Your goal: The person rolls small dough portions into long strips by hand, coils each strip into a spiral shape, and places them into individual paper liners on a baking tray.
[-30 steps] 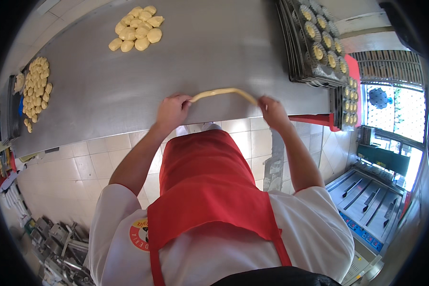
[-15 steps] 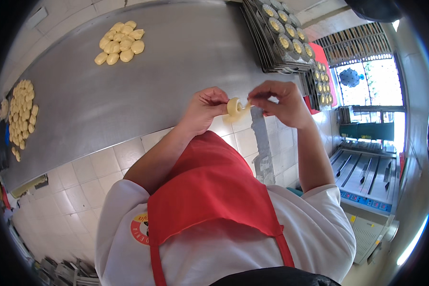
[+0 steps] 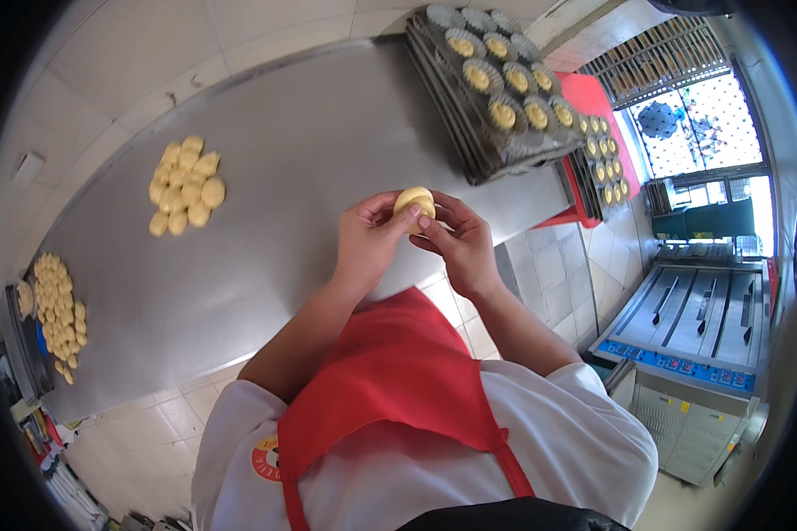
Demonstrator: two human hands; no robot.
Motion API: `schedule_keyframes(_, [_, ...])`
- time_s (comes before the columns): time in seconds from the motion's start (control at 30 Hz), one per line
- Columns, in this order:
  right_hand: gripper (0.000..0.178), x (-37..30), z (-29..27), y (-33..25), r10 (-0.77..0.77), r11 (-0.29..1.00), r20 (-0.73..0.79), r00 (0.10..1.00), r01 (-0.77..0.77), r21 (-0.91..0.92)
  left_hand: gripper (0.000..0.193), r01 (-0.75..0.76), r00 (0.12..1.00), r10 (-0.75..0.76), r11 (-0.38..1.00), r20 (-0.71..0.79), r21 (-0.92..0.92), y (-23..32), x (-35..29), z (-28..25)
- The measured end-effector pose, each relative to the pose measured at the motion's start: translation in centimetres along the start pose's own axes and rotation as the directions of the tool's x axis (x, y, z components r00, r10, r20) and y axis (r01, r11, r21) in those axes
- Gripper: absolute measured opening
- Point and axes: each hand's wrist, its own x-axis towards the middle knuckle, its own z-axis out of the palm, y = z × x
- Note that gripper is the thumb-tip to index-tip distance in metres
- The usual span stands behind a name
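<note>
Coiled dough piece (image 3: 415, 200), pinched between left hand (image 3: 368, 234) and right hand (image 3: 465, 245) over the steel table (image 3: 310, 159), just inside its near edge; the two-sided grip presumably secures the coil. Stacked trays (image 3: 450, 115) stand over at the right end, apparently within reach.

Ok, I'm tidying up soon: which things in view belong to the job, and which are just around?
Seem to belong:
coiled dough in left hand and right hand
two dough piles on the table
fluted tins, many filled, on stacked trays

Apparently just around:
blue-panelled machine
green boxlike thing
</note>
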Motion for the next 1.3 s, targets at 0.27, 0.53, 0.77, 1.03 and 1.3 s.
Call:
schedule_keyframes(0.27, [0.058, 29.3, -13.7, -12.9, -0.257, 0.954, -0.195, 0.946, 0.281, 0.105, 0.073, -0.038, 0.933, 0.305, 0.615, -0.193, 0.788, 3.1, 15.8, -7.4])
schedule_keyframes(0.53, [0.047, 49.0, -21.5, -16.2, -0.525, 0.467, -0.142, 0.839, 0.144, -0.872, 0.058, 0.466, 0.879, 0.068, -0.334, -0.472, 0.820, 3.0, 10.7, -22.8])
schedule_keyframes(0.77, [0.030, 32.6, -15.4, -12.1, -0.612, 0.572, -0.197, 0.766, 0.257, -0.779, 0.045, 0.397, 0.914, 0.094, -0.409, -0.395, 0.822, 2.5, 7.9, -27.7])
schedule_keyframes(1.03, [0.044, 8.7, 5.9, 2.9, -0.425, 0.793, 0.392, 0.816, 0.544, -0.275, 0.033, -0.236, 0.926, 0.372, 0.707, -0.066, 0.667, 4.9, 1.8, -10.8])
schedule_keyframes(1.3, [0.065, 0.2, 3.5, 15.8, 0.014, 0.180, 0.431, 0.902, 0.421, -0.889, 0.056, -0.048, 0.965, 0.234, 0.610, -0.122, 0.791, -9.2, -10.3, -13.9])
